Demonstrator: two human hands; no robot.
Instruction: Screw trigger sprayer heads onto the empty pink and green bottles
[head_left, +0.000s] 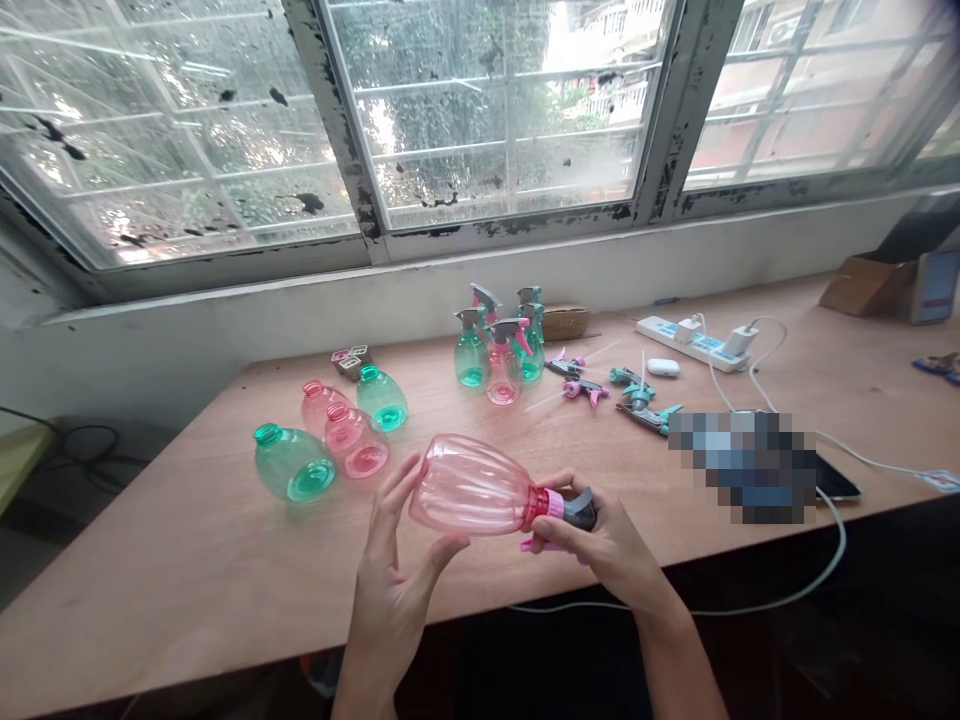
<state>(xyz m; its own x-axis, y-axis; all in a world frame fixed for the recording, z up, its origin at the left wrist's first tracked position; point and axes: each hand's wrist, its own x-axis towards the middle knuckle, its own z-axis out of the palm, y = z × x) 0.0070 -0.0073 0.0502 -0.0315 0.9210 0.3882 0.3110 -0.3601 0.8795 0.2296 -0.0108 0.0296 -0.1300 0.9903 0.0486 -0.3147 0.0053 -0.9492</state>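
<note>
A pink translucent spray bottle [471, 490] lies sideways in the air above the table's front edge, base to the left. My left hand [396, 560] cups the bottle's body with fingers wrapped round its base. My right hand [600, 545] grips the grey and pink spray head [571, 512] at the bottle's neck. Several capless bottles lie on the wooden table [187, 560] to the left: a green one [292, 465], two pink ones [351, 438] and another green one [382, 398].
Several finished spray bottles [501, 350] stand near the wall. Loose spray heads [630, 395] lie to their right. A power strip [694, 342] with plugs, a white earbud case [663, 367], cables, a tablet [834, 480] and a cardboard box [866, 285] occupy the right side.
</note>
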